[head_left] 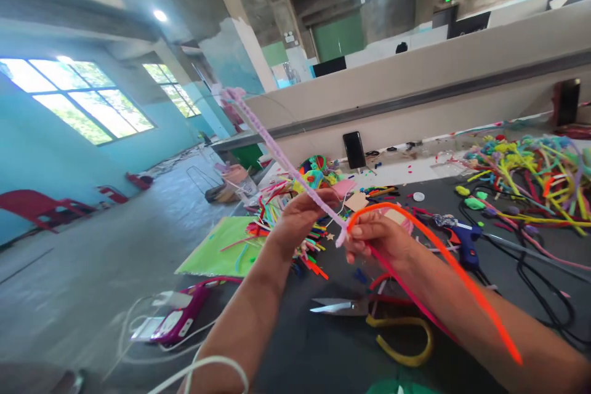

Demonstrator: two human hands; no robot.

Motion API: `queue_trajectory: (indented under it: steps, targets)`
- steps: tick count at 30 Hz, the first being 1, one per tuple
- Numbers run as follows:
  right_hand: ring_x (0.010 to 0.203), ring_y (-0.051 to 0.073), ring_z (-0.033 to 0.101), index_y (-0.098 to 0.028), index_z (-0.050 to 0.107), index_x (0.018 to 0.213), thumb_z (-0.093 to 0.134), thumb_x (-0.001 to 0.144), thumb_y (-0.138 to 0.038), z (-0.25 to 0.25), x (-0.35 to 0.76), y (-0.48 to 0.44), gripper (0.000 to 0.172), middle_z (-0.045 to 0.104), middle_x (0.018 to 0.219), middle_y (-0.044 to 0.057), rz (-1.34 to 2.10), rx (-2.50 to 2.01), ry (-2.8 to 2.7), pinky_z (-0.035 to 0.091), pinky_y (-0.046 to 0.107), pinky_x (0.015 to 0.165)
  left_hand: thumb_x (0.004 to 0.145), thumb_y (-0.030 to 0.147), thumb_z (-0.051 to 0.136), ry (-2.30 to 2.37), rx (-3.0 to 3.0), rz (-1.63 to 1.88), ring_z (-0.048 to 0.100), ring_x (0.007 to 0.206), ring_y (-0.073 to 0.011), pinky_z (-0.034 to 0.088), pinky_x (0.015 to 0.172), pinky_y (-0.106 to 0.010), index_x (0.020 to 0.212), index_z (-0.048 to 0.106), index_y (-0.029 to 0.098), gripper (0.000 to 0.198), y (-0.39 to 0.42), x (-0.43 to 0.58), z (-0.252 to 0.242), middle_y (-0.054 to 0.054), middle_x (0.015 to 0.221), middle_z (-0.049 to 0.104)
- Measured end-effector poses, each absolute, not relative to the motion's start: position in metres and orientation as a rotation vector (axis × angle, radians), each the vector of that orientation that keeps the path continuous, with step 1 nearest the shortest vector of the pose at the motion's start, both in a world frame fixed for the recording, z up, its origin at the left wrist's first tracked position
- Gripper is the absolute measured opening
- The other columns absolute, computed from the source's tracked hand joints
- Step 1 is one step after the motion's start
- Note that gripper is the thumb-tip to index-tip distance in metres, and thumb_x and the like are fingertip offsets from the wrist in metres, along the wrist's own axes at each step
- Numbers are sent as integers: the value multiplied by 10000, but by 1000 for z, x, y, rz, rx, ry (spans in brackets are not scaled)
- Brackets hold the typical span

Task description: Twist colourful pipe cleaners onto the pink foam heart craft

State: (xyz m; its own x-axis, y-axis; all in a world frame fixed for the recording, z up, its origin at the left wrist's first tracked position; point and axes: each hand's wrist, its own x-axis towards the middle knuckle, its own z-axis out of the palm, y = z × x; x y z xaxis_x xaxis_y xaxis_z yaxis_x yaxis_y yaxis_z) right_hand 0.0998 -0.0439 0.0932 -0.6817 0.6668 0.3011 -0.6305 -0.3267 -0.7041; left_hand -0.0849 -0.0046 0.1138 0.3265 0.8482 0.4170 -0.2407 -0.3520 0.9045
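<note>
A long lilac pipe-cleaner stem (277,151) slants from the upper left down to my right hand (381,234). That hand is closed, pinching an orange pipe cleaner (443,249) against the stem's lower end. The orange one arches over my knuckles and hangs past my forearm. A dark pink pipe cleaner (401,283) trails from beneath the same hand. My left hand (300,215) is curled at the stem a little higher up; its fingertips are partly hidden. Below my hands lie scissors (344,306) with yellow-wrapped handles, blades apart.
Bundled pipe cleaners (272,200) lie behind my left hand, beside a green sheet (221,246). To the right are a blue glue gun (467,243), black cables and a multicoloured pile (530,178). A phone (354,149) leans at the back. A purple device (180,317) with white cables sits lower left.
</note>
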Motion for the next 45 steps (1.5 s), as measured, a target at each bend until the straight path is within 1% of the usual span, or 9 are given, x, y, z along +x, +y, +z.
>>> queue_trajectory:
  steps: [3,9,15,18,23,29,33,37,45]
  targets:
    - [429,64,407,-133,582,587,675,665,-215,87,88,-53,146,456,457,-40,2189,-28,-1036,496,256,547,570,354,789,288,1549,1103,587,1067,-331,442,937,-489,637,731,252,135,-6,-55,120,-64,937,706]
    - [428,71,390,-180,542,491,686,652,-265,84,81,-63,231,439,446,-37,2242,-100,-1022,504,256,533,446,476,821,326,1622,825,625,922,-383,472,778,-483,356,587,187,382,-6,-31,127,-148,687,668]
    - [414,65,431,-122,621,608,705,657,-215,82,82,-58,135,530,483,-19,2131,-133,-1037,518,292,571,616,355,701,395,1743,1041,592,815,-254,438,847,-417,431,606,181,272,-1,-42,127,-76,585,547]
    - [420,62,451,-124,634,615,724,655,-206,82,81,-56,128,559,500,-19,2041,-235,-1002,504,277,577,667,277,605,579,1796,1141,543,731,-191,439,776,-355,495,592,172,202,-5,-48,119,-57,637,547]
    - [471,74,503,-149,683,655,759,628,-228,84,85,-51,113,602,529,-8,1755,-429,-1002,404,206,495,620,162,544,836,1670,1278,493,653,-131,387,611,-255,557,617,159,96,-13,-59,98,-23,676,561]
    - [532,69,499,-180,715,710,731,679,-260,83,91,-42,87,611,587,-21,1387,-561,-1131,368,194,510,578,186,713,887,1168,1338,533,579,-104,389,559,-222,770,715,159,194,-31,-67,82,-17,672,651]
    - [554,90,510,-178,716,729,689,705,-249,80,88,-42,80,617,601,-15,1169,-641,-1206,392,214,529,552,229,796,905,893,1382,344,388,-19,233,408,-170,689,675,132,207,-46,-54,81,50,460,488]
    - [607,124,554,-175,700,739,636,738,-246,74,86,-39,95,646,658,9,927,-734,-1286,426,244,575,602,229,779,776,660,1412,162,368,3,105,372,-157,652,586,129,223,-59,-33,81,108,421,262]
    - [684,161,612,-204,688,742,575,787,-223,68,92,-31,123,683,729,40,555,-810,-1475,453,277,663,631,252,760,747,488,1457,127,369,-2,95,369,-167,690,557,146,236,-72,-6,83,113,450,215]
